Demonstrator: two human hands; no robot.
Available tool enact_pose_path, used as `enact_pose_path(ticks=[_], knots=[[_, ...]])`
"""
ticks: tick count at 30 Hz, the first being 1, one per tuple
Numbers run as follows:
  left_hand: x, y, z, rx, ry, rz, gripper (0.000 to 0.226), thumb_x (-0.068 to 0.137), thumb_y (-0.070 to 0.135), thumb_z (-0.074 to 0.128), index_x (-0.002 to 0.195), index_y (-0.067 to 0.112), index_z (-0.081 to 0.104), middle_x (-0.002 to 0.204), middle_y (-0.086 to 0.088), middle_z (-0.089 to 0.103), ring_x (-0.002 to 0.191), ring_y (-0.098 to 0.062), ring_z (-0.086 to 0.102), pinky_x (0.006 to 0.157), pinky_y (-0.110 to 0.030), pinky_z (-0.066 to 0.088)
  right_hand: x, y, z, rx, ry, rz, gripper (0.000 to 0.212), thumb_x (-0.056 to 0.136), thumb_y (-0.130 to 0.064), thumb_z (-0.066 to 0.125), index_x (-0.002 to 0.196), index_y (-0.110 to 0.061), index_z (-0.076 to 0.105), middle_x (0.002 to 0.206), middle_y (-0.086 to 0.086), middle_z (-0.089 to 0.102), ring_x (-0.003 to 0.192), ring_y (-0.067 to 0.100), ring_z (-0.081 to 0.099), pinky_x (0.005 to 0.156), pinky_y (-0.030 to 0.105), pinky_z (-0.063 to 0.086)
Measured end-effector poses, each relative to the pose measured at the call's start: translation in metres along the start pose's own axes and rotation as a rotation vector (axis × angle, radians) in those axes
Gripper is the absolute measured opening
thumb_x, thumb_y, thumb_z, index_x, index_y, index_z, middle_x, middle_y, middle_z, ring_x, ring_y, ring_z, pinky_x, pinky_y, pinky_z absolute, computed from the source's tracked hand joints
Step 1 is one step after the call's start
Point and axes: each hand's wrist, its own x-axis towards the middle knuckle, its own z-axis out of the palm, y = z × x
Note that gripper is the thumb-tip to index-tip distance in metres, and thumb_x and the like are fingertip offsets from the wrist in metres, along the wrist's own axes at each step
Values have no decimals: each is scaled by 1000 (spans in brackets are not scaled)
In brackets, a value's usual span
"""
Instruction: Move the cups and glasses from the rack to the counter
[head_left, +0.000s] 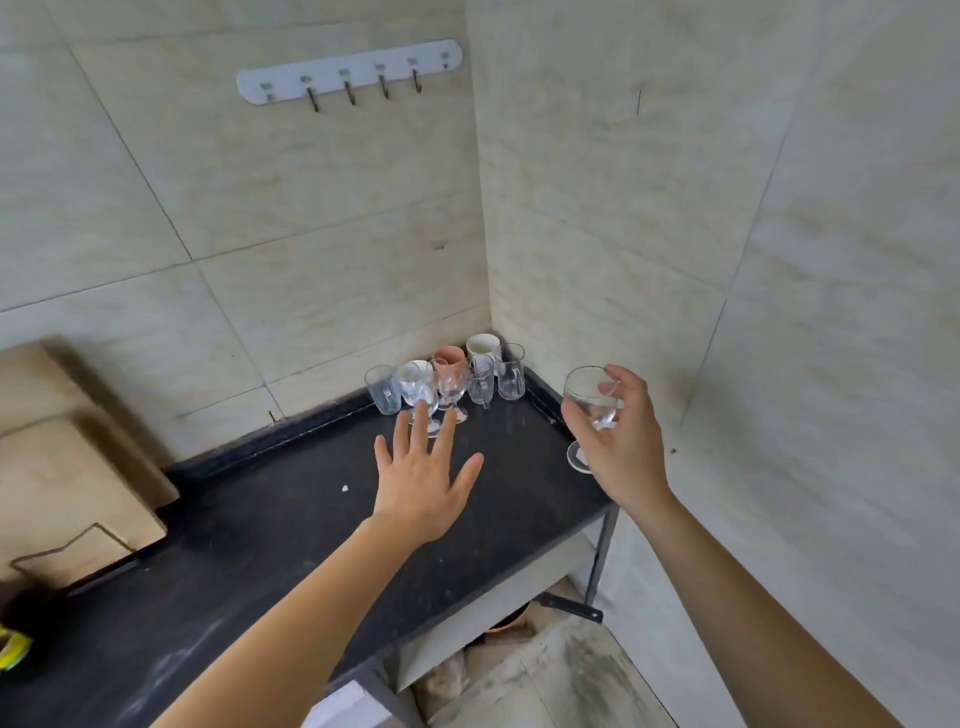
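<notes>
One stemmed glass (589, 400) is gripped in my R hand (623, 447) over the counter's (249, 545) right edge, L hand (421, 488) open w/ fingers spread by the cups & glasses (452, 382) bunched in the back-right corner, so I judge it's placing: next needs an upright set-down beside them w/o bumping.

The counter (270, 525) was seen as black and matt, smeared with pale dust. At one o'clock on it, the grouped glasses (511, 376) were of clear, glossy glass, beside a duller pink cup (451, 361) and a smoothly glazed white cup (482, 345). The stemmed glass (589, 397) at three o'clock was likewise clear and shiny. The wall tiles (311, 208) were smooth, marbled beige. A white plastic hook rail (349, 70) at twelve o'clock was fitted with dark metal hooks (314, 98).
</notes>
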Motion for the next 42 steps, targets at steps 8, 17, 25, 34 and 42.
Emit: enact_pose_path(ticks=[8,17,25,34,42], knots=[[76,-13,52,-18,-91,-166,74,95,70,11,158,33,-4,167,-6,-12,153,-31,-7,121,-56,3,108,31,67,-64,-197,26,67,84,-39,78,140,-21,46,136,-1,55,119,18,57,84,18,38],[156,-51,128,-101,-294,-203,74,97,67,15,159,28,-1,167,-8,-11,153,-32,-6,120,-58,6,171,75,156,-207,-350,80,51,86,-36,76,131,-24,55,112,-20,53,109,8,52,79,15,37],[211,-67,195,-101,-480,-153,72,99,63,16,158,26,-2,167,-9,-11,153,-34,-6,121,-58,9,212,139,221,-298,-434,214,64,84,-43,78,139,-23,51,134,-6,60,115,16,63,90,30,51],[225,-55,247,-91,-649,-230,70,101,59,18,159,25,0,166,-10,-11,153,-36,-5,121,-56,14,251,195,264,-385,-530,215,63,85,-39,77,139,-19,51,136,3,56,120,22,58,90,31,49],[223,-43,264,-36,-693,-259,69,101,60,18,159,27,0,166,-10,-11,152,-38,-7,121,-56,15,261,210,273,-404,-583,166,71,90,-41,71,149,-15,40,147,7,49,130,23,53,93,23,40]])
